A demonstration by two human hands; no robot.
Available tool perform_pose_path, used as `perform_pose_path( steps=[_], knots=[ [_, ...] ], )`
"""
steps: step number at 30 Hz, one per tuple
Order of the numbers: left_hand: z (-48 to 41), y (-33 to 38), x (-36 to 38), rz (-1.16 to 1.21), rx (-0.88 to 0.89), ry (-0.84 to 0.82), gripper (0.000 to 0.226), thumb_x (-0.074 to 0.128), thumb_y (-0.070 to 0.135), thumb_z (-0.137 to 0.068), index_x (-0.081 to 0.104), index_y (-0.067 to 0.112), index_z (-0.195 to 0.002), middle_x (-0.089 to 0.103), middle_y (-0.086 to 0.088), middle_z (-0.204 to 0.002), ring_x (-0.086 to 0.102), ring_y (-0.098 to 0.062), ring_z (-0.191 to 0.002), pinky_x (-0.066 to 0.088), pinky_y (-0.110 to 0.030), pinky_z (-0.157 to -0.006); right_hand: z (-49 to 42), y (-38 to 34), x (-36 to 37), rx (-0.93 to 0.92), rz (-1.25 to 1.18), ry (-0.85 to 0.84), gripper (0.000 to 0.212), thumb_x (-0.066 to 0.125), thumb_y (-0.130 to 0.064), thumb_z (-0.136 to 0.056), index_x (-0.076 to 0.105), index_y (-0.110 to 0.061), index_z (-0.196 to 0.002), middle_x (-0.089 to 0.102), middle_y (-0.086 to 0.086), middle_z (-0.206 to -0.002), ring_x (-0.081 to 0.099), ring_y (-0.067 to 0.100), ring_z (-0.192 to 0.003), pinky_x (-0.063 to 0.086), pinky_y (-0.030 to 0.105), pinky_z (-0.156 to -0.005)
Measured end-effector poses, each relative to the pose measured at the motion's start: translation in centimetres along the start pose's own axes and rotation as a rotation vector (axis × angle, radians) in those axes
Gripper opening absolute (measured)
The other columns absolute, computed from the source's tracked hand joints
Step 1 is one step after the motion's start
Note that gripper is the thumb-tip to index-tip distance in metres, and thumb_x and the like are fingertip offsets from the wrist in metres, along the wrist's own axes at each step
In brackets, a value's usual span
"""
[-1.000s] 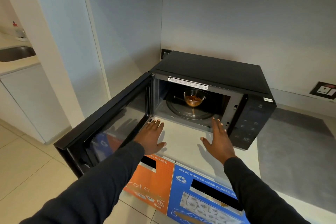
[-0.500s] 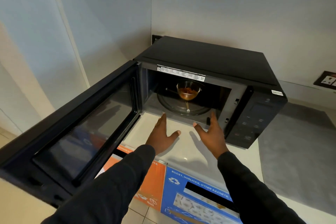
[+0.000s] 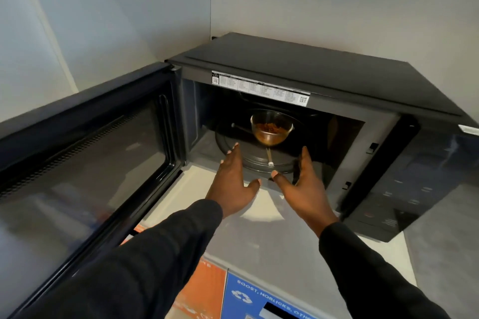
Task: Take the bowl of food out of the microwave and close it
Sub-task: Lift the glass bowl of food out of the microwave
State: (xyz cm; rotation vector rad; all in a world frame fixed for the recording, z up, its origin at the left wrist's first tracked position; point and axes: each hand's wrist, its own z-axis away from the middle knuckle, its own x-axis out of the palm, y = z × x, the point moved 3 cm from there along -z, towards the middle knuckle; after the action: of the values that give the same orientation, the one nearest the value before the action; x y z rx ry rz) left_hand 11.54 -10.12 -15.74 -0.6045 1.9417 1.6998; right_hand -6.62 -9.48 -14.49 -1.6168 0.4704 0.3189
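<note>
A black microwave (image 3: 324,70) stands on the counter in the corner, its door (image 3: 85,153) swung wide open to the left. Inside, a small clear glass bowl (image 3: 272,130) with brown food sits on the round turntable (image 3: 256,160). My left hand (image 3: 233,184) and my right hand (image 3: 305,186) reach into the microwave's mouth, palms facing each other, fingers spread. Both are empty and stop short of the bowl, which lies between and beyond the fingertips.
The microwave's control panel (image 3: 407,181) is to the right of the cavity. Pale counter (image 3: 259,235) lies under my forearms. Orange (image 3: 204,290) and blue (image 3: 267,298) recycling bins stand below the counter's front edge. Walls close in behind and to the left.
Both hands have moved forward from the counter in front of the microwave into its opening, closer to the bowl. The camera has come nearer.
</note>
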Motion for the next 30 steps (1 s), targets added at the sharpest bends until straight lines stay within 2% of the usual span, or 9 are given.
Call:
perform_pose_path(
  steps=[6,9,12,14,16,20,25,28,30],
  knots=[
    [-3.8,-0.1,-0.5,-0.028,0.06,-0.001,0.101,0.067,0.038,-0.093,-0.006,0.022,-0.161,0.007,-0.004,-0.171,0.013,-0.023,-0.157,0.021,-0.034,-0.124,-3.6,0.1,-0.3,-0.075,0.082,0.039,0.085,0.072,-0.035,-0.09,0.021,-0.025,-0.157,0.04,0.004,-0.16,0.04,0.024,-0.144,0.036,0.031,-0.106],
    [-5.9,0.0,-0.6,0.003,0.053,0.01,0.103,0.067,0.039,-0.092,-0.006,0.022,-0.161,0.012,-0.006,-0.171,0.02,-0.025,-0.155,0.025,-0.036,-0.123,-5.2,0.0,-0.4,-0.066,0.043,0.056,0.056,0.071,-0.031,-0.091,0.043,-0.022,-0.139,0.058,-0.003,-0.127,0.055,0.019,-0.121,0.044,0.032,-0.094],
    [-7.8,0.0,-0.4,0.019,0.028,0.003,0.105,0.07,0.038,-0.09,-0.004,0.022,-0.162,0.021,-0.011,-0.168,0.031,-0.028,-0.151,0.034,-0.038,-0.12,-6.8,0.5,-0.3,-0.077,0.027,0.074,0.027,0.07,-0.027,-0.091,0.054,-0.034,-0.112,0.056,-0.023,-0.094,0.055,-0.002,-0.088,0.043,0.02,-0.078],
    [-8.9,-0.1,-0.2,-0.005,0.021,0.016,0.103,0.072,0.037,-0.089,0.002,0.02,-0.162,0.036,-0.013,-0.161,0.041,-0.029,-0.145,0.039,-0.028,-0.108,-7.8,0.5,-0.1,-0.093,0.034,0.073,0.025,0.069,-0.022,-0.091,0.053,-0.034,-0.106,0.058,-0.022,-0.087,0.056,-0.003,-0.082,0.045,0.019,-0.073],
    [-9.8,0.1,-0.1,-0.017,0.007,0.045,0.086,0.072,0.034,-0.088,0.023,0.014,-0.156,0.06,-0.01,-0.132,0.057,-0.029,-0.128,0.044,-0.022,-0.09,-8.7,0.4,0.3,-0.082,0.05,0.066,0.019,0.067,-0.021,-0.09,0.055,-0.033,-0.096,0.063,-0.011,-0.079,0.061,0.005,-0.076,0.049,0.024,-0.067],
    [-11.0,0.8,0.3,0.016,-0.02,0.072,0.046,0.071,0.029,-0.089,0.051,0.014,-0.126,0.052,0.011,-0.085,0.06,-0.015,-0.089,0.038,-0.017,-0.06,-9.9,0.1,1.3,-0.022,0.091,0.065,0.02,0.066,-0.026,-0.09,0.055,-0.024,-0.074,0.057,-0.002,-0.063,0.058,0.016,-0.062,0.041,0.027,-0.054],
    [-11.4,1.4,0.9,0.027,-0.035,0.093,0.036,0.069,0.03,-0.089,0.057,0.015,-0.12,0.057,0.008,-0.087,0.053,-0.009,-0.076,0.036,-0.019,-0.058,-10.2,-0.8,1.9,0.019,0.058,0.032,0.024,0.065,-0.032,-0.092,0.061,-0.021,-0.071,0.068,0.009,-0.076,0.067,0.024,-0.078,0.056,0.047,-0.08],
    [-11.2,1.6,1.0,0.068,-0.028,0.097,0.038,0.069,0.028,-0.089,0.057,0.016,-0.123,0.064,0.001,-0.104,0.058,-0.015,-0.09,0.042,-0.025,-0.071,-9.9,-0.9,1.9,0.002,0.034,0.046,0.023,0.065,-0.029,-0.092,0.067,-0.01,-0.079,0.069,0.017,-0.076,0.067,0.025,-0.072,0.054,0.045,-0.072],
    [-11.0,1.6,1.0,0.08,-0.029,0.095,0.036,0.07,0.028,-0.088,0.057,0.017,-0.119,0.064,0.001,-0.103,0.059,-0.016,-0.09,0.042,-0.022,-0.064,-9.6,-0.9,1.8,-0.01,0.002,0.057,0.024,0.066,-0.028,-0.091,0.064,-0.011,-0.074,0.064,0.011,-0.065,0.061,0.014,-0.059,0.047,0.037,-0.061]
  ],
)
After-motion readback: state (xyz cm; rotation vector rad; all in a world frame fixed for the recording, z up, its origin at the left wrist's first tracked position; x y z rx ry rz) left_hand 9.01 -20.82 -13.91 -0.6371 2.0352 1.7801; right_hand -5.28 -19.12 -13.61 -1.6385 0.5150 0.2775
